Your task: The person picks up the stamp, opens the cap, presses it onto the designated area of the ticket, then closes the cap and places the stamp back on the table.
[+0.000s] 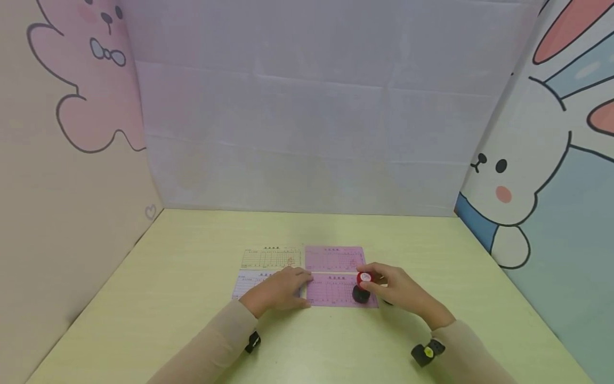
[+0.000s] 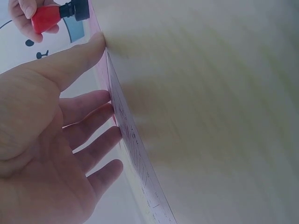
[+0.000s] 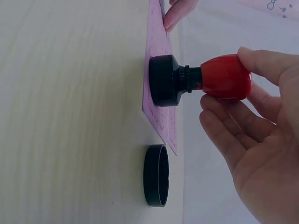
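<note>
With thumb and fingers, my right hand (image 1: 400,290) grips the red knob of a black-based stamp (image 3: 226,77). The stamp stands upright, its base on the right end of the near pink form (image 1: 331,292). My left hand (image 1: 282,290) spreads over the inner edges of the near forms. Its thumb and fingertips touch the paper in the left wrist view. The pale bluish form (image 1: 245,282) lies partly under that hand. Beside the stamp, a round black cap (image 3: 156,175) sits on the table, mostly hidden by the right hand in the head view.
Behind the near forms lie a cream form (image 1: 271,258) and another pink form (image 1: 334,260), each with a faint red mark at its right end. The pale table (image 1: 192,234) meets a white back sheet (image 1: 307,133) and side walls with cartoon animals.
</note>
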The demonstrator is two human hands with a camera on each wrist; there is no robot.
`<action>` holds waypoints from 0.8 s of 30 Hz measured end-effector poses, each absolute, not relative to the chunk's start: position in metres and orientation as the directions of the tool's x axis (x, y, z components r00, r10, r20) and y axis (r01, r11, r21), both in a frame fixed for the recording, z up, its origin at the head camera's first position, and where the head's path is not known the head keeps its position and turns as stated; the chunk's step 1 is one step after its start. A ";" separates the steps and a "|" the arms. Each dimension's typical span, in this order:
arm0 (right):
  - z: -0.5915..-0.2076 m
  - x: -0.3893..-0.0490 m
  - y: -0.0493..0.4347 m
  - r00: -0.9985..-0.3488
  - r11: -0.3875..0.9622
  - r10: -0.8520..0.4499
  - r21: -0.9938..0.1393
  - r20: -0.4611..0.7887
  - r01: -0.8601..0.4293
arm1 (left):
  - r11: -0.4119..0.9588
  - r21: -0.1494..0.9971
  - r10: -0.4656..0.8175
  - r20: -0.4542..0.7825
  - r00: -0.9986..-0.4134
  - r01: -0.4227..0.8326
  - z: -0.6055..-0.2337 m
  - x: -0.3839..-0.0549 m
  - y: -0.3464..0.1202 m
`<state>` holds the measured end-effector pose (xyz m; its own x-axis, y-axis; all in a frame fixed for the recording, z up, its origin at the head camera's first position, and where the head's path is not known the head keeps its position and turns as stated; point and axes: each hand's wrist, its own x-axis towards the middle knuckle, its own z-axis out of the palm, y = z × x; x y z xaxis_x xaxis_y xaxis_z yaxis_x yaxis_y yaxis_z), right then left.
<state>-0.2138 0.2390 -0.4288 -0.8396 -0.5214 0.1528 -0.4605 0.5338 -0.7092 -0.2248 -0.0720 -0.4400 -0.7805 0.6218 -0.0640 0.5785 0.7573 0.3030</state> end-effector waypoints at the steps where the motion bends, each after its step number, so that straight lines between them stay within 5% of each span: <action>1: -0.429 -0.213 0.239 -0.840 0.532 -0.520 -0.713 0.152 -0.458 | 0.754 0.305 0.625 -0.058 -0.779 0.582 -0.440 -0.225 -0.072; 24: -0.434 -0.214 0.240 -0.835 0.492 -0.533 -0.754 0.134 -0.435 | 0.752 0.306 0.627 -0.059 -0.777 0.583 -0.445 -0.227 -0.073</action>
<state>-0.2139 0.2404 -0.4337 -0.8351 -0.5335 0.1342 -0.4354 0.4920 -0.7539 -0.2273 -0.0732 -0.4445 -0.7771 0.6266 -0.0590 0.5834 0.7523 0.3059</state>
